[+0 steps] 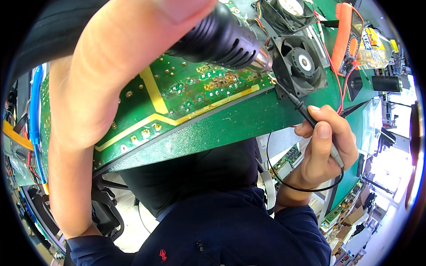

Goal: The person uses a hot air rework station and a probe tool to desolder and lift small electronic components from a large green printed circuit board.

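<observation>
My left hand (133,44) reaches across the upper left, wrapped round a black heat gun (217,40); its fingertips are cut off by the top edge. The gun's metal nozzle (265,61) points right, just above the right end of a large green circuit board (133,104). In my right hand (328,142) is a black test probe (306,113), pinched between thumb and fingers. Its thin tip slants up to the board's right corner, close under the nozzle; whether it touches is too small to tell. A black cable runs from the probe's rear and loops under my wrist.
A black cooling fan (301,64) stands right beside the nozzle, with a second fan (290,13) behind it. Farther right lie an orange multimeter (348,40) with red leads and a plastic bottle (375,48). The green table's edge (213,148) runs before my lap.
</observation>
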The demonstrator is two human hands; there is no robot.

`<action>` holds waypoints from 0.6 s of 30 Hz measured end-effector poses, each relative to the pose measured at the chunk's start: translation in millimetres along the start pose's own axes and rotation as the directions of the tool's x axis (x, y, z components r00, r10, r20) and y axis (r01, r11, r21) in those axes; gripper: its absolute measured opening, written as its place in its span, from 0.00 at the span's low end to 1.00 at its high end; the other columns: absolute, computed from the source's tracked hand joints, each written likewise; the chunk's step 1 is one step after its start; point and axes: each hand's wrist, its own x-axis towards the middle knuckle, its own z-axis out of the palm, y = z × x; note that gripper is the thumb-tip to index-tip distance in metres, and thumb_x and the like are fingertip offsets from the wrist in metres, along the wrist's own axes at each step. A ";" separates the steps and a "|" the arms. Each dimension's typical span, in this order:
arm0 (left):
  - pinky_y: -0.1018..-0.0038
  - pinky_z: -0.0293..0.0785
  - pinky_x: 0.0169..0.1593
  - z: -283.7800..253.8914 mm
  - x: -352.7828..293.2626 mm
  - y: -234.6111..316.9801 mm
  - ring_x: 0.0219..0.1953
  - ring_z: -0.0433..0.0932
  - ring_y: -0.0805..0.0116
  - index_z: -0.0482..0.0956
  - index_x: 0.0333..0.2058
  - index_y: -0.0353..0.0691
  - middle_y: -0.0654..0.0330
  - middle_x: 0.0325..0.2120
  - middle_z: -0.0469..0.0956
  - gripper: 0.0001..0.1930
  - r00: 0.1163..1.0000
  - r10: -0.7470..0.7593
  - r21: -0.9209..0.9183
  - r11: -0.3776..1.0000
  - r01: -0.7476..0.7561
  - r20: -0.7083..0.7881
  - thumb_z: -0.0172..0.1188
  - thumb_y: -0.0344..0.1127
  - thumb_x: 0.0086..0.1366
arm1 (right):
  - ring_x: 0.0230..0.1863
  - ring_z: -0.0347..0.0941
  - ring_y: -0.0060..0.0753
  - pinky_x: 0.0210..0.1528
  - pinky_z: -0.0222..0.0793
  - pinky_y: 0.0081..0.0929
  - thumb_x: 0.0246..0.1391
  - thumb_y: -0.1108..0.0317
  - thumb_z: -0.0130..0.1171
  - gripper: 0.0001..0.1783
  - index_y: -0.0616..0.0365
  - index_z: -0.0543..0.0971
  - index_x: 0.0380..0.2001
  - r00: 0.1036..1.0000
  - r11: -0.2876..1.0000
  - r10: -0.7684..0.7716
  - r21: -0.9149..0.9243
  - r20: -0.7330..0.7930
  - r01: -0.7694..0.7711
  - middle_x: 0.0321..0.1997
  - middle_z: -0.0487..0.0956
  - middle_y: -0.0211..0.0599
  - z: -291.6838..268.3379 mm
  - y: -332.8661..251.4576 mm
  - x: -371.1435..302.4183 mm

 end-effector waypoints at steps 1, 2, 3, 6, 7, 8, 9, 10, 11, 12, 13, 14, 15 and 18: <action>0.74 0.62 0.49 -0.5 0.2 1.1 0.42 0.71 0.71 0.71 0.44 0.35 0.59 0.41 0.71 0.32 1.000 -0.007 -0.003 1.000 0.007 0.016 0.38 0.61 0.59 | 0.15 0.69 0.24 0.17 0.58 0.14 0.47 0.72 0.53 0.09 0.70 0.76 0.28 1.000 1.000 -0.001 0.008 0.003 0.001 0.16 0.72 0.39 -0.4 0.1 0.2; 0.74 0.62 0.49 -0.9 0.1 2.3 0.42 0.71 0.71 0.71 0.44 0.35 0.58 0.41 0.71 0.33 1.000 -0.008 0.006 1.000 0.008 0.026 0.38 0.61 0.59 | 0.15 0.69 0.24 0.17 0.58 0.14 0.47 0.72 0.53 0.09 0.70 0.76 0.28 1.000 1.000 -0.002 0.016 0.006 0.002 0.16 0.72 0.39 -0.8 0.2 0.7; 0.74 0.62 0.49 -1.5 0.6 2.5 0.42 0.71 0.71 0.71 0.44 0.35 0.58 0.41 0.71 0.33 0.999 -0.010 0.009 1.000 0.010 0.038 0.38 0.61 0.59 | 0.15 0.69 0.24 0.17 0.58 0.14 0.47 0.72 0.53 0.09 0.70 0.76 0.28 1.000 1.000 -0.002 0.018 0.009 0.002 0.16 0.72 0.39 -0.8 -0.1 1.3; 0.74 0.62 0.49 -1.5 1.1 2.5 0.41 0.71 0.71 0.71 0.44 0.34 0.58 0.39 0.72 0.33 0.999 -0.005 0.023 1.000 0.005 0.036 0.38 0.61 0.59 | 0.15 0.69 0.24 0.17 0.58 0.13 0.47 0.72 0.53 0.09 0.70 0.76 0.28 0.999 1.000 0.017 0.009 -0.046 -0.017 0.16 0.72 0.38 1.5 -0.8 0.9; 0.74 0.62 0.49 0.2 0.9 2.0 0.41 0.71 0.71 0.71 0.44 0.34 0.58 0.39 0.72 0.33 1.000 -0.010 0.008 1.000 0.010 0.022 0.39 0.61 0.59 | 0.15 0.69 0.23 0.17 0.58 0.13 0.47 0.72 0.53 0.09 0.69 0.76 0.28 0.999 1.000 0.021 0.011 -0.032 -0.021 0.16 0.72 0.38 0.9 -1.3 0.9; 0.74 0.62 0.49 1.2 1.1 1.7 0.41 0.71 0.71 0.71 0.44 0.34 0.58 0.39 0.72 0.33 1.000 -0.012 0.000 1.000 0.012 0.019 0.39 0.61 0.59 | 0.15 0.69 0.23 0.17 0.58 0.13 0.47 0.72 0.53 0.09 0.69 0.76 0.28 1.000 1.000 0.025 0.014 -0.018 -0.025 0.16 0.72 0.38 -0.1 -2.1 0.9; 0.75 0.62 0.49 1.9 0.8 2.2 0.41 0.71 0.71 0.71 0.43 0.34 0.58 0.39 0.72 0.33 1.000 -0.015 -0.004 1.000 0.015 0.015 0.39 0.61 0.59 | 0.15 0.69 0.23 0.17 0.58 0.14 0.47 0.73 0.53 0.08 0.69 0.76 0.27 1.000 0.999 0.028 0.021 -0.003 -0.028 0.16 0.72 0.38 -0.5 -2.5 0.9; 0.75 0.62 0.49 2.2 0.7 2.6 0.41 0.71 0.71 0.71 0.43 0.34 0.58 0.38 0.72 0.33 1.000 -0.015 0.000 1.000 0.015 0.022 0.40 0.61 0.59 | 0.15 0.69 0.24 0.17 0.58 0.13 0.47 0.73 0.53 0.08 0.69 0.76 0.27 0.999 1.000 0.031 0.008 -0.023 -0.031 0.16 0.72 0.38 0.5 -2.6 0.9; 0.75 0.62 0.49 1.9 0.7 2.9 0.41 0.71 0.71 0.72 0.43 0.34 0.58 0.38 0.72 0.33 1.000 -0.014 0.005 1.000 0.014 0.028 0.40 0.61 0.59 | 0.15 0.69 0.24 0.17 0.58 0.13 0.47 0.73 0.53 0.08 0.69 0.76 0.27 0.999 0.999 0.033 -0.005 -0.043 -0.033 0.16 0.72 0.38 2.0 -2.9 0.7; 0.75 0.62 0.48 1.5 1.0 3.0 0.41 0.71 0.71 0.72 0.43 0.34 0.58 0.38 0.72 0.33 0.999 -0.013 0.007 1.000 0.013 0.034 0.40 0.61 0.58 | 0.15 0.69 0.24 0.17 0.58 0.13 0.47 0.73 0.53 0.08 0.69 0.76 0.27 0.997 0.999 0.035 -0.022 -0.063 -0.036 0.16 0.72 0.38 2.7 -3.6 1.0; 0.75 0.62 0.48 0.1 2.0 3.1 0.40 0.72 0.71 0.72 0.43 0.34 0.58 0.37 0.72 0.33 0.999 -0.011 0.012 1.000 0.011 0.038 0.40 0.61 0.58 | 0.15 0.70 0.23 0.17 0.58 0.13 0.47 0.73 0.53 0.08 0.69 0.76 0.27 0.999 0.999 0.032 -0.012 -0.040 -0.032 0.16 0.72 0.38 1.6 -3.8 1.4; 0.75 0.62 0.48 -0.7 2.8 3.8 0.40 0.72 0.71 0.72 0.43 0.34 0.58 0.37 0.73 0.33 0.999 -0.008 0.025 1.000 0.007 0.045 0.41 0.62 0.58 | 0.15 0.70 0.23 0.17 0.58 0.13 0.47 0.73 0.53 0.08 0.69 0.76 0.27 0.999 1.000 0.028 -0.002 -0.017 -0.028 0.16 0.72 0.38 -0.2 -3.8 1.9; 0.75 0.62 0.48 -1.5 3.2 4.3 0.40 0.72 0.70 0.72 0.43 0.34 0.58 0.37 0.73 0.33 0.999 -0.006 0.039 0.999 0.004 0.052 0.41 0.62 0.58 | 0.15 0.70 0.23 0.17 0.58 0.13 0.47 0.74 0.52 0.08 0.70 0.76 0.27 1.000 1.000 0.024 0.010 0.006 -0.024 0.16 0.72 0.39 -0.9 -3.4 2.0; 0.75 0.63 0.47 -0.6 3.3 6.1 0.39 0.72 0.70 0.73 0.42 0.34 0.58 0.36 0.73 0.33 0.999 -0.008 0.077 0.997 0.004 0.048 0.42 0.62 0.57 | 0.15 0.70 0.23 0.17 0.58 0.13 0.47 0.74 0.52 0.08 0.70 0.76 0.27 0.999 0.999 0.027 -0.018 -0.040 -0.027 0.16 0.72 0.39 2.6 -3.6 2.2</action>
